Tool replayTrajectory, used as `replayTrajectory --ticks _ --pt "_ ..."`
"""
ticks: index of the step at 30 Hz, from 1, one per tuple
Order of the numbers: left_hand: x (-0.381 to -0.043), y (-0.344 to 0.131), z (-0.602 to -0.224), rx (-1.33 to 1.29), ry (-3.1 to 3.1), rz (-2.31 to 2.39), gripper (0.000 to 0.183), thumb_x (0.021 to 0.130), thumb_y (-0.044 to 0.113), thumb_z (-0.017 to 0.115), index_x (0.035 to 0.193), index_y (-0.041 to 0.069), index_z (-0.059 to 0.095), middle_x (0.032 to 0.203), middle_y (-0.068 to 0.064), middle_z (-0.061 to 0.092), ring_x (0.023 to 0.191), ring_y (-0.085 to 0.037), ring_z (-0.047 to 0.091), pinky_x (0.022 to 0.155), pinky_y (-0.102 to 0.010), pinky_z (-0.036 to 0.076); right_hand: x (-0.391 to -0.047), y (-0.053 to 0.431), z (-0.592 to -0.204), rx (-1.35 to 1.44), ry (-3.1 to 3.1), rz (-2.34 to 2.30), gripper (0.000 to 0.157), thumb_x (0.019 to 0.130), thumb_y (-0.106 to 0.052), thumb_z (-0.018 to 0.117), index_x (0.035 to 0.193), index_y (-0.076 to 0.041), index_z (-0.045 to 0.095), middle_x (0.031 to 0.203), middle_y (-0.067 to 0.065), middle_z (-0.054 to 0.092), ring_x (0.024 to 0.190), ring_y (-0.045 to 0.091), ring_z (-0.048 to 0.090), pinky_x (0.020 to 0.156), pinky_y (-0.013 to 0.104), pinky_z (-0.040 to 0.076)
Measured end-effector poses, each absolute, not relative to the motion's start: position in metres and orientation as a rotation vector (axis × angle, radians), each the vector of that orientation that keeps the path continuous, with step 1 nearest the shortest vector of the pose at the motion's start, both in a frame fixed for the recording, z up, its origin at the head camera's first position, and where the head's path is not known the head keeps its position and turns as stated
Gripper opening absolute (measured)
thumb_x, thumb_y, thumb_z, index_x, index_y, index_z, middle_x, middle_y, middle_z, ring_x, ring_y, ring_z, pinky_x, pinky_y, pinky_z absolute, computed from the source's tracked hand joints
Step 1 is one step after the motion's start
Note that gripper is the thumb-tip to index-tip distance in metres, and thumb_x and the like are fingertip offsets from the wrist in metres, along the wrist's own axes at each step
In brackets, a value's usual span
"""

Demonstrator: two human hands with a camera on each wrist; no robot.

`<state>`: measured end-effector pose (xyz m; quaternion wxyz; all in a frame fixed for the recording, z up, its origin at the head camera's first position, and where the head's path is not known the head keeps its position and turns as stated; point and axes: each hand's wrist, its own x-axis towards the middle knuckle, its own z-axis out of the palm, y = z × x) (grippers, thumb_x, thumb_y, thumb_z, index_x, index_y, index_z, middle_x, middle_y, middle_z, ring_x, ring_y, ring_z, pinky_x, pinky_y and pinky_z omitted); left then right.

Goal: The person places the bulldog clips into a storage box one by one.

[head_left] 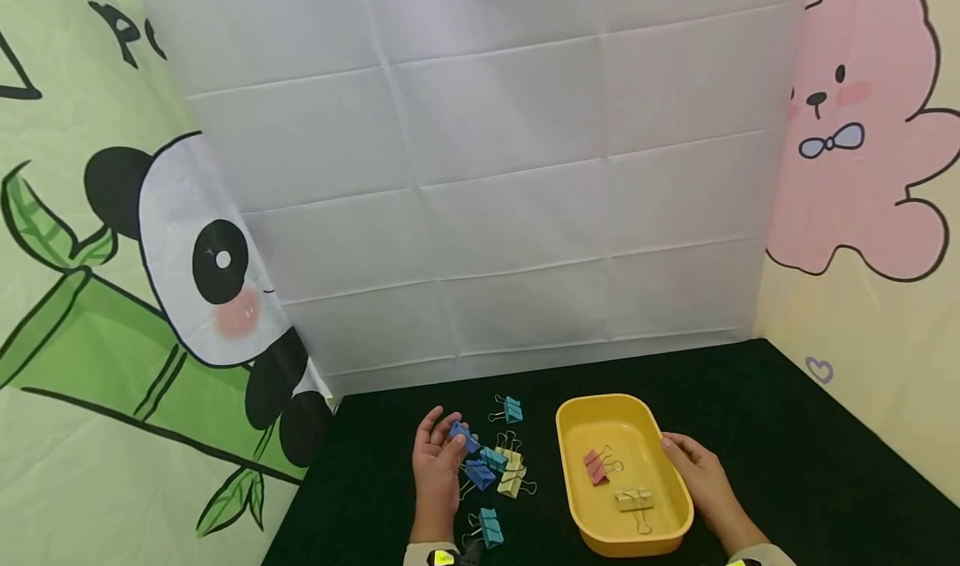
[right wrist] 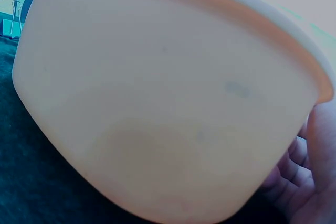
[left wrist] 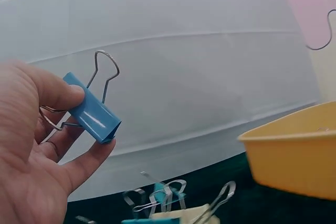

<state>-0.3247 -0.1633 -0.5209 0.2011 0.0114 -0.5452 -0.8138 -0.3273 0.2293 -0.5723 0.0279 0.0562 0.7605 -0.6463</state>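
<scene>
In the head view my left hand pinches a blue binder clip between thumb and fingers, above the table. The left wrist view shows this blue clip tilted, its wire handles spread to both sides. My right hand grips the right rim of a yellow plastic tub, thumb at the edge and fingers against the outer wall. Inside the tub lie a pink-red binder clip and a pale yellow one.
Beside my left hand lie another blue clip, a teal clip and pale yellow clips. One teal clip lies farther back, another nearer. A dark green cloth covers the table; a white sheet hangs behind.
</scene>
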Motion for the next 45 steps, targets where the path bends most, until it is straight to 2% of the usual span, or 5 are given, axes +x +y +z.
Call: replayTrajectory --ticks 12,22,29,41,45 --pt "-0.325 -0.107 -0.526 -0.088 -1.536 -2.320 0.054 0.094 -0.009 0.059 0.143 0.001 0.038 0.133 -0.024 0.057 0.115 -0.026 0.062 0.090 -0.029 0.055 -0.322 0.234 -0.577 0.203 2.372 -1.949 0.080 0.097 -0.066 0.048 0.145 -0.002 0.046 0.138 0.022 0.056 0.098 0.019 0.066 0.082 0.036 0.059" --pt "-0.317 -0.075 -0.531 -0.087 -1.567 -2.363 0.051 0.094 -0.008 0.061 0.139 0.003 0.042 0.131 -0.020 0.060 0.119 -0.033 0.061 0.094 -0.033 0.055 -0.319 0.237 -0.583 0.215 2.354 -1.935 0.081 0.096 -0.068 0.049 0.145 -0.003 0.047 0.137 0.021 0.058 0.096 0.019 0.066 0.080 0.035 0.059" --pt "-0.320 -0.061 -0.528 -0.152 -1.594 -2.397 0.050 0.093 -0.005 0.065 0.136 0.011 0.046 0.130 -0.015 0.062 0.117 -0.029 0.063 0.095 -0.033 0.055 -0.323 0.238 -0.577 0.173 2.392 -1.913 0.077 0.099 -0.065 0.046 0.146 -0.004 0.046 0.140 0.021 0.055 0.100 0.019 0.065 0.080 0.032 0.058" --pt "-0.324 -0.035 -0.520 -0.243 -1.620 -2.460 0.051 0.089 -0.013 0.065 0.132 0.008 0.049 0.129 -0.020 0.061 0.123 -0.048 0.055 0.094 -0.033 0.055 -0.331 0.236 -0.567 0.146 2.402 -1.944 0.075 0.099 -0.065 0.044 0.147 -0.007 0.045 0.141 0.020 0.054 0.100 0.019 0.064 0.081 0.026 0.057" --pt "-0.322 -0.032 -0.520 -0.219 -1.641 -2.460 0.050 0.089 -0.014 0.064 0.131 0.009 0.050 0.130 -0.020 0.061 0.120 -0.042 0.059 0.095 -0.034 0.055 -0.333 0.239 -0.568 0.139 2.412 -1.918 0.077 0.099 -0.066 0.043 0.148 -0.007 0.044 0.142 0.021 0.053 0.102 0.019 0.064 0.082 0.024 0.057"
